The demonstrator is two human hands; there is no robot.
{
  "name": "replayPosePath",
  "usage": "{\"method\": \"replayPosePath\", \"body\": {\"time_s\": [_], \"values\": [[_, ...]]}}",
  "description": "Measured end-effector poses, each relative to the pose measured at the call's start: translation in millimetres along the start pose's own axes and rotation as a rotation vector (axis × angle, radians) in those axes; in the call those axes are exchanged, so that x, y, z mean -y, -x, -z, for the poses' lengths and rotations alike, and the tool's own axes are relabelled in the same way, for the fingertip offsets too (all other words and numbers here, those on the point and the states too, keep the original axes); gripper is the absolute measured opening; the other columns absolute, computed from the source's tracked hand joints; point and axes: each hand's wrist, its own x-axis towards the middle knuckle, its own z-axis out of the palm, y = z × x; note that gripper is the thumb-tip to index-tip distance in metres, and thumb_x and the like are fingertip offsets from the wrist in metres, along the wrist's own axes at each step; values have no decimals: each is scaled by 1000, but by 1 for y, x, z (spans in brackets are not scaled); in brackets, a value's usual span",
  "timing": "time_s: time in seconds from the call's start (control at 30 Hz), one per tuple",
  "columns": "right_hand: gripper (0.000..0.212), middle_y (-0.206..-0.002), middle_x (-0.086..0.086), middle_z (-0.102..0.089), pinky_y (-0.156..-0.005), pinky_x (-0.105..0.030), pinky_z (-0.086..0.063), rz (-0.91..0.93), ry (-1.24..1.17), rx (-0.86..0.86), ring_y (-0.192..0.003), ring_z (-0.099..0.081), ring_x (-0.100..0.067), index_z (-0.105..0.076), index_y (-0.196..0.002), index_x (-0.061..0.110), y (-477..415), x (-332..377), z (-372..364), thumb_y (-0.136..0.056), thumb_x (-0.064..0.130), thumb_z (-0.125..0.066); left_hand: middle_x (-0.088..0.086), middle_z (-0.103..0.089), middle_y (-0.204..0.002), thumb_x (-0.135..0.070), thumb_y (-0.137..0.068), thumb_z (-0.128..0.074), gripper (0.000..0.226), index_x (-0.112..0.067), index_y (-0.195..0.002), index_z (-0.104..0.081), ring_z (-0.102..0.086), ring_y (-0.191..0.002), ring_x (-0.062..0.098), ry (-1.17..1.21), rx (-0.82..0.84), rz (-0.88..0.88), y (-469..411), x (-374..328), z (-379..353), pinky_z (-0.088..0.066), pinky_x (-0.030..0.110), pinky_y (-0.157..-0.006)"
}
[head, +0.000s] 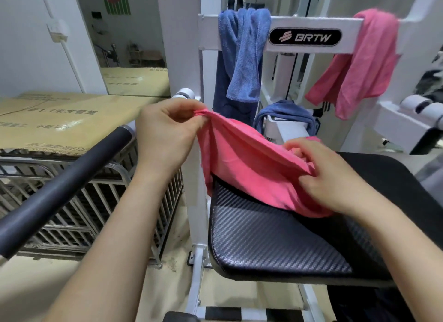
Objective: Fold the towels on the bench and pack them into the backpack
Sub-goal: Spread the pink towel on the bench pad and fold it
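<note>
A pink towel is stretched above the black padded bench. My left hand pinches its upper left corner, raised off the bench. My right hand grips its right edge, low over the pad. A second pink towel hangs over the white frame's crossbar at the right. Draped over the same bar at the left is a blue towel. Another blue towel lies bunched on a lower white bar. I see no backpack.
The white gym frame stands right behind the bench. A dark padded bar runs diagonally at the left, over a metal wire rack topped with flat cardboard. A mirror leans on the wall behind.
</note>
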Motion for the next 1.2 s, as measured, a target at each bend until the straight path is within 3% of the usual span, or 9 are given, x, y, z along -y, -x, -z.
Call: {"method": "replayPosePath", "body": {"time_s": [0.13,0.27,0.43,0.53,0.7,0.8,0.9,1.03,1.2], "values": [[22,-72,0,-66,-61,-29,-45,-385,121,58,-65,-62,-21,-64,-92,24,7,-34,42,-80,7,-57,-16,-72,-69,-10,-76,-73,24,-33,-77,-75,-63,-62,0,-85,-58,13,-12,10,-2,-52,17,-56],[28,-59,-9,-65,-34,-16,-39,-535,-444,85,-39,-55,-10,-68,-95,11,-5,-47,64,-94,-2,-43,-13,-67,-71,-13,-80,-70,14,-25,-85,-76,-56,-59,-13,-323,4,-28,-18,14,-21,-47,13,-62],[38,-97,-8,-65,-42,-19,-50,-432,-764,-403,-65,-64,-17,-66,-99,16,-81,-62,72,-90,-9,-39,-12,-66,-69,-9,-81,-71,15,-24,-81,-74,-55,-53,-9,-174,-68,116,-42,19,-47,-48,13,-62],[40,-106,-14,-61,-43,-23,-53,-366,-886,-502,-80,-65,-27,-63,-103,15,-138,-59,70,-91,-6,-31,1,-66,-71,0,-87,-63,13,-12,-84,-69,-59,-49,2,116,-207,272,-68,24,-67,-51,23,-56],[36,-92,4,-67,-83,-42,-56,-124,-694,-815,-91,-65,-20,-68,-92,24,-194,-46,81,-78,6,-40,-4,-64,-77,-5,-83,-63,19,-23,-80,-62,-61,-69,4,106,-534,-10,-100,19,-76,-55,28,-73],[34,-92,0,-67,-70,-28,-55,-97,-588,-851,-78,-64,-14,-67,-104,17,-192,-48,89,-84,2,-43,-4,-64,-78,-9,-81,-64,23,-31,-76,-60,-62,-73,11,61,-576,-109,-100,13,-68,-56,36,-73],[34,-66,-9,-59,-45,-25,-47,-136,-589,-527,-44,-55,-17,-66,-99,12,-164,-70,91,-79,-4,-43,-7,-64,-72,1,-81,-64,31,-29,-74,-61,-60,-62,2,-22,-418,-67,-68,13,-58,-49,19,-60],[24,-52,-15,-56,-44,-25,-41,-196,-289,-194,-38,-49,-19,-70,-79,14,-98,-107,85,-79,-3,-54,-9,-70,-66,5,-76,-72,24,-19,-75,-70,-60,-62,7,-79,-39,85,-3,20,-37,-50,17,-59],[20,-59,-11,-65,-51,-27,-47,-269,-105,-84,-42,-57,-17,-64,-79,19,-29,-135,55,-77,0,-60,2,-70,-65,2,-64,-84,26,-22,-67,-73,-59,-60,7,-217,370,164,54,24,-29,-48,16,-60]]}}
